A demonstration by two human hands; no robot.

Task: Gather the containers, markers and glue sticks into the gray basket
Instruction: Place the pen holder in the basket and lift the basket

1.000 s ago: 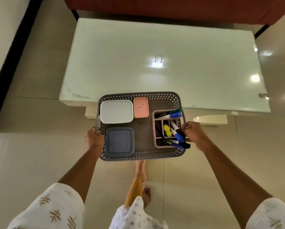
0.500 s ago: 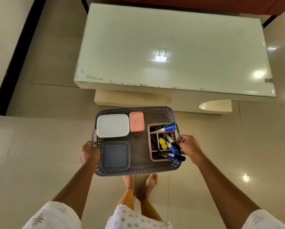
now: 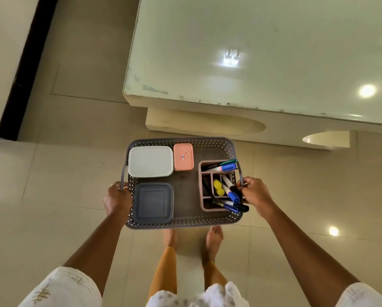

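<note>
1. The left hand [image 3: 117, 199] is curled tight round the left loop handle [image 3: 124, 176] of the gray basket [image 3: 185, 223], knuckles up, with a ring showing on one finger. No gap between the fingers, it's a full grip.
2. The right hand [image 3: 255, 196] does the same on the right handle [image 3: 240, 173]: fingers folded in around the thin bar, a ring there too. Can't really see the thumb on either side.
3. The basket hangs in the air between both hands, above bare feet [image 3: 213, 238] and a glossy beige tiled floor [image 3: 52, 196]. It sits just in front of the low table [image 3: 252, 52], not touching it.
4. The basket is a rounded rectangle of plastic with perforated, lattice-like walls and a flat solid bottom.
5. Inside, far left: a white container [image 3: 150, 161], rounded rectangle with a smooth matte lid. Right beside it is a small pink container [image 3: 183, 156] with a little sticker on top.
6. Near left: a dark gray square container [image 3: 153, 203] with a stepped lid, close to the white one.
7. On the right side sits a pink divided organizer [image 3: 202, 185] with markers [image 3: 226, 167] in blue, green and black caps lying at angles, plus two yellow-capped glue sticks [image 3: 218, 187] standing in a middle slot.
8. The table top is pale, shiny and glass-like, with chipped edges and light reflections.
</note>
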